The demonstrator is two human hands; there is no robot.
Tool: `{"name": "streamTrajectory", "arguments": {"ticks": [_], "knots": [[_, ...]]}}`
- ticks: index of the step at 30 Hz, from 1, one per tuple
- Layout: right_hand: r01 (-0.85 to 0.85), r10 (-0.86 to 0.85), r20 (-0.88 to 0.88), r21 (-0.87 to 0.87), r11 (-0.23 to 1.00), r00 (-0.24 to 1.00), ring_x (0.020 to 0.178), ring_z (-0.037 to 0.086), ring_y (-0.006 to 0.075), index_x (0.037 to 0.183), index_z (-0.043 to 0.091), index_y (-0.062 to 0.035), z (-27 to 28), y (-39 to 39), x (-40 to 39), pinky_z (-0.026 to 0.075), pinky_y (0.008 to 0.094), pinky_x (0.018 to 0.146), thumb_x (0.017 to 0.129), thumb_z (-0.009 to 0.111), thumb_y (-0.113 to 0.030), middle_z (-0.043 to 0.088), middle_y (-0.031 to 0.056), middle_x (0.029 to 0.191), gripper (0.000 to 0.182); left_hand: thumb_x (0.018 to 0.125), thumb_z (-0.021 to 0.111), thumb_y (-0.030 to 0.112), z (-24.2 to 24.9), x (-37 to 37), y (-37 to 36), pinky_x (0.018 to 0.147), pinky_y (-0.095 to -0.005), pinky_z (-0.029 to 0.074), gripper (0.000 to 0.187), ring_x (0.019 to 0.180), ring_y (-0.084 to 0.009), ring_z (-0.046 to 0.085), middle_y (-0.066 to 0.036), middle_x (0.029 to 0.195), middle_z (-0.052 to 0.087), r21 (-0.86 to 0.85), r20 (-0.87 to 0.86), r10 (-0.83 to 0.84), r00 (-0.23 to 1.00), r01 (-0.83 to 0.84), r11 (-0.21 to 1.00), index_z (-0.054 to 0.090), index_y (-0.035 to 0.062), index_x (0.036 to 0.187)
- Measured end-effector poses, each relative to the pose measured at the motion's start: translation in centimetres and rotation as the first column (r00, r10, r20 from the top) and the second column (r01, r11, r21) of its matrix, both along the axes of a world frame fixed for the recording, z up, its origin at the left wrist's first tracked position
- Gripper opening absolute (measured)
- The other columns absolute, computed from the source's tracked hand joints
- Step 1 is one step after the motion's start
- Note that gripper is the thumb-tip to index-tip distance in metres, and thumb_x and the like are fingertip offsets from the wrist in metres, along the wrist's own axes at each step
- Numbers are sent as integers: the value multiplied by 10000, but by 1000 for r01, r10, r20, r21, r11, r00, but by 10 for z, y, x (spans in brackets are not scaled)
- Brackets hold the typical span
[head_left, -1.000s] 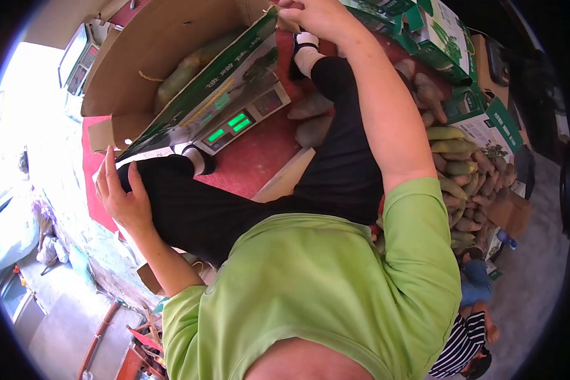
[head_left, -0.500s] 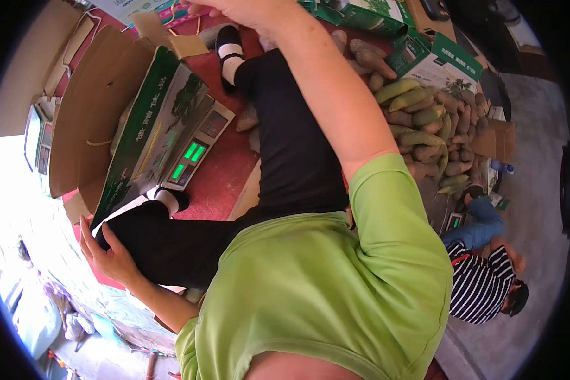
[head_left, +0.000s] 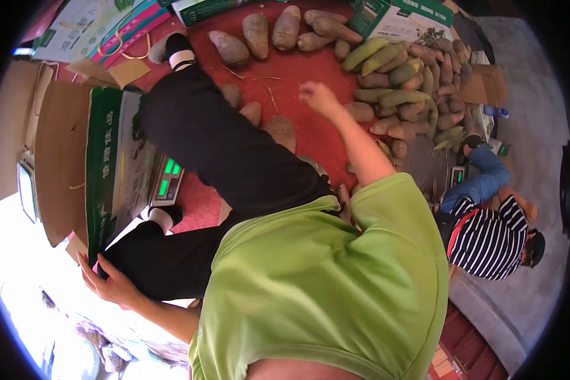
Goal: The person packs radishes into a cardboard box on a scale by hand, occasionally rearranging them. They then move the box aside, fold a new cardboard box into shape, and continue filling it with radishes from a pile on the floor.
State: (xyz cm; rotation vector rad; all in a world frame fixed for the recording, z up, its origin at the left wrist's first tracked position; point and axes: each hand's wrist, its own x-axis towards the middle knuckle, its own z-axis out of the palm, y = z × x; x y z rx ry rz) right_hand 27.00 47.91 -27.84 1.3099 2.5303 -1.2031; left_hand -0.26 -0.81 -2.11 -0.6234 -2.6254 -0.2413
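In the head view, the person in a green shirt sits on the red floor mat (head_left: 297, 136) with legs in black trousers stretched out. The right hand (head_left: 316, 98) reaches out over the mat with loose, curled fingers and nothing in its grip; the nearest things are the brown, rough, long root vegetables (head_left: 282, 130) lying just to its side and a little nearer the body. Past the hand lies a big heap of brown and green roots (head_left: 411, 95), piled close so they do not roll away. The left hand (head_left: 111, 282) rests down by the leg, fingers spread, its grip holding nothing; it touches the low corner of the green and white printed cardboard box (head_left: 111, 171). That box stands open on the silver weighing scale with green glowing numbers (head_left: 168, 180), likely so its load can be weighed. There is bare mat under and around the right hand, so it has room to move. The left hand is squeezed between box and leg. Another person in a striped shirt (head_left: 487, 237) crouches well apart.
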Motion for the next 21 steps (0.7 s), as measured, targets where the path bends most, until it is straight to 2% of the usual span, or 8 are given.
{"name": "streamTrajectory", "arguments": {"ticks": [3, 5, 9, 12, 14, 18, 20, 21], "knots": [[43, -18, 242, -97, 994, 970, 882, 651, 273, 995, 664, -49, -31, -57, 58, 500, 356, 797, 809, 662, -174, 678, 137, 902, 224, 898, 617, 189, -2, -1, -1, 887, -391, 477, 346, 1057, -272, 595, -98, 1172, 633, -39, -21, 14, 1000, -15, 999, 600, 106, 1233], [-25, 120, 389, -241, 970, 913, 858, 652, 259, 975, 665, -56, -35, -85, 78, 500, 352, 787, 794, 673, -170, 680, 126, 889, 214, 896, 619, 189, -1, -1, 3, 879, -387, 484, 340, 1056, -270, 601, -97, 1162, 637, -26, -7, 24, 1000, -24, 999, 608, 104, 1225], [-12, 152, 434, -308, 951, 888, 833, 651, 242, 959, 662, -48, -62, -123, 118, 502, 342, 773, 783, 682, -159, 680, 124, 881, 210, 895, 623, 202, -2, -3, 2, 867, -382, 492, 333, 1047, -270, 608, -94, 1149, 642, -56, -24, -14, 1000, 13, 998, 617, 112, 1216], [107, 26, 375, -331, 938, 927, 834, 652, 229, 971, 662, -39, -80, -136, 140, 502, 337, 774, 777, 691, -154, 682, 126, 885, 227, 900, 621, 228, -3, -2, 3, 859, -380, 497, 329, 1041, -268, 610, -92, 1137, 646, -81, -47, -19, 999, 16, 997, 623, 122, 1211], [347, -185, 406, -374, 860, 895, 853, 654, 227, 971, 662, -13, -91, -137, 150, 500, 333, 782, 775, 694, -144, 682, 129, 881, 239, 905, 617, 257, -3, -4, 0, 844, -375, 508, 323, 1036, -263, 614, -87, 1131, 651, -102, -49, 6, 999, -11, 995, 630, 139, 1206], [311, -189, 390, -279, 909, 901, 888, 660, 281, 988, 673, -37, -92, -133, 175, 508, 361, 794, 763, 678, -157, 682, 159, 912, 255, 909, 613, 279, -3, -4, -2, 829, -375, 518, 322, 1023, -257, 622, -82, 1116, 659, -140, -73, 1, 997, -11, 990, 637, 140, 1198], [118, -11, 517, -175, 978, 856, 940, 640, 343, 1002, 686, -86, -80, -125, 185, 505, 401, 823, 751, 645, -182, 672, 178, 959, 271, 907, 617, 293, -2, -5, 0, 818, -375, 525, 326, 1013, -250, 630, -80, 1104, 666, -118, -93, -52, 994, 41, 992, 641, 134, 1191], [121, -10, 519, -180, 976, 855, 940, 640, 343, 1002, 686, -86, -84, -121, 196, 505, 401, 823, 751, 645, -182, 672, 178, 959, 271, 907, 617, 293, -2, -5, 1, 818, -375, 525, 326, 1013, -250, 630, -80, 1104, 666, -124, -90, -55, 994, 44, 991, 641, 134, 1191]]}}
